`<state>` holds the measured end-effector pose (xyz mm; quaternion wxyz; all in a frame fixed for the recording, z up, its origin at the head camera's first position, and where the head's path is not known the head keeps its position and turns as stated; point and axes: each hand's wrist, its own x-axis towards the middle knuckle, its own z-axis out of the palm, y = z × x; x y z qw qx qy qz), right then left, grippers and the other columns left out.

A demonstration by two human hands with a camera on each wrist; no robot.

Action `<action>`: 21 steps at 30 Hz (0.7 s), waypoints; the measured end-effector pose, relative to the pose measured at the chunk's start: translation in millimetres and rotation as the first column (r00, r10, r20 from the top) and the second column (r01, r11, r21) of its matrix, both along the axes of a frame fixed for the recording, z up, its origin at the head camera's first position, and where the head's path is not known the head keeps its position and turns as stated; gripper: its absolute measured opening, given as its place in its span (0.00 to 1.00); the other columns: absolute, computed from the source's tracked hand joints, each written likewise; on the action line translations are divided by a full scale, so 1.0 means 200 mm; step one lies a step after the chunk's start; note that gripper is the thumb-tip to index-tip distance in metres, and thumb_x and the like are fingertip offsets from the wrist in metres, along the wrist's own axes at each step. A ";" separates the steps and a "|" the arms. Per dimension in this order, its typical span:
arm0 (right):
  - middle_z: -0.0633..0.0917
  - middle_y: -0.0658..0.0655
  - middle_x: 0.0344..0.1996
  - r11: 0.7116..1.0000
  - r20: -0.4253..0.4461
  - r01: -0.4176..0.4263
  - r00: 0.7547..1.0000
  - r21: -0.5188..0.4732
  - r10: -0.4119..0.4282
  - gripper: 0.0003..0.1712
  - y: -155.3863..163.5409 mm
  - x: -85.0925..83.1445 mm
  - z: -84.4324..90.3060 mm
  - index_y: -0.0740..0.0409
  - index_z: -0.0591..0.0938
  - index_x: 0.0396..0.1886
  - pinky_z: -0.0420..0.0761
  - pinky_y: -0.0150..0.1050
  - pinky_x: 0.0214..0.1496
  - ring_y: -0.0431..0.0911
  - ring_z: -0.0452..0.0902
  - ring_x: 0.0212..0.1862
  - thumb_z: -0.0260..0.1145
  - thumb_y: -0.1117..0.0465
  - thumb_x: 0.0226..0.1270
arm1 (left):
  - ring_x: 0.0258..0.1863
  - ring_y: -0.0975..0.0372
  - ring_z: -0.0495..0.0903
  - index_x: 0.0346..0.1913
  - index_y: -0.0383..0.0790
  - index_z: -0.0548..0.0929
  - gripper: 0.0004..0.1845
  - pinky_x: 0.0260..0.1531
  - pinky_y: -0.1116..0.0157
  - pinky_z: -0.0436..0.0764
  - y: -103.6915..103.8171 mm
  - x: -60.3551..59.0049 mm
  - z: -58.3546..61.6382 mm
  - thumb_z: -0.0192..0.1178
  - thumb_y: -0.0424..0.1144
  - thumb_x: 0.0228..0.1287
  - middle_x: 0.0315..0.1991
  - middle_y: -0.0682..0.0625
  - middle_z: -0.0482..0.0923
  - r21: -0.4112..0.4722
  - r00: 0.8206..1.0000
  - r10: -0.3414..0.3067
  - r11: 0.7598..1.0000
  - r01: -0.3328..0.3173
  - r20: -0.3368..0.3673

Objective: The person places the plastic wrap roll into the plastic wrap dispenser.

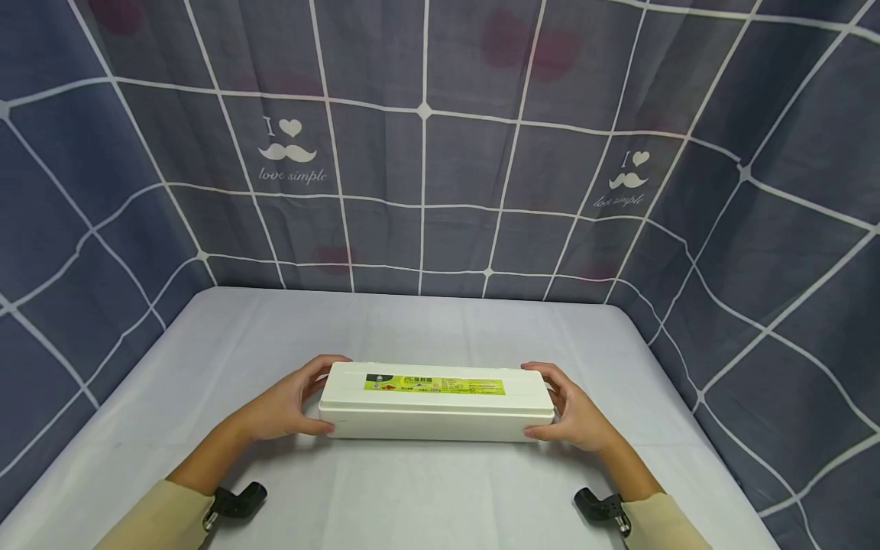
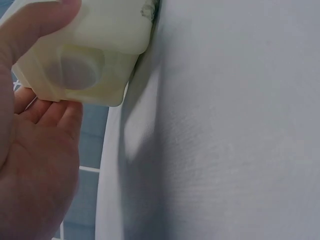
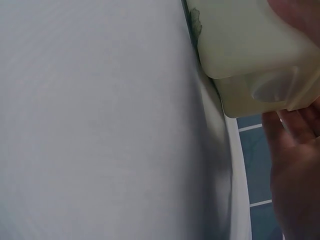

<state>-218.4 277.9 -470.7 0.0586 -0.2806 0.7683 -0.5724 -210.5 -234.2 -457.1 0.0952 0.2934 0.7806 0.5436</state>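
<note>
Fingers of left hand [image 1: 285,409] and right hand [image 1: 574,412] curled around both ends of long white box [image 1: 436,403] on grey tablecloth [image 1: 440,496], green-yellow label [image 1: 435,384] reading "PE", curtain [image 1: 426,153] printed "I love simple", left wrist view, box end [image 2: 82,65] pinched by thumb and fingers [image 2: 47,107], right wrist view, fingers [image 3: 295,132] under box end [image 3: 260,65].
</note>
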 end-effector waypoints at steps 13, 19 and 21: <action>0.75 0.63 0.65 1.000 -0.077 0.028 0.997 -0.009 -0.029 0.57 -0.01 -0.01 -0.02 0.65 0.69 0.71 0.81 0.29 0.61 0.41 0.79 0.61 0.88 0.70 0.38 | 0.69 0.73 0.70 0.71 0.48 0.71 0.51 0.68 0.80 0.67 0.00 0.01 0.00 0.84 0.30 0.40 0.70 0.47 0.71 0.018 0.998 0.060 0.998 -0.061 0.014; 0.76 0.63 0.65 0.999 -0.106 0.045 0.993 0.011 -0.043 0.56 -0.01 -0.02 -0.01 0.67 0.70 0.70 0.81 0.29 0.62 0.42 0.78 0.61 0.88 0.69 0.38 | 0.69 0.70 0.71 0.70 0.50 0.72 0.50 0.68 0.78 0.68 0.01 0.01 0.00 0.84 0.30 0.39 0.68 0.51 0.73 0.006 0.997 0.081 0.997 -0.081 0.012; 0.76 0.63 0.64 0.999 -0.117 0.051 0.992 0.019 -0.049 0.55 -0.01 -0.02 -0.01 0.67 0.70 0.70 0.81 0.29 0.62 0.42 0.78 0.60 0.88 0.69 0.38 | 0.69 0.70 0.71 0.70 0.49 0.72 0.50 0.68 0.79 0.68 0.01 0.00 0.00 0.84 0.30 0.39 0.68 0.50 0.73 0.003 0.997 0.077 0.997 -0.077 -0.003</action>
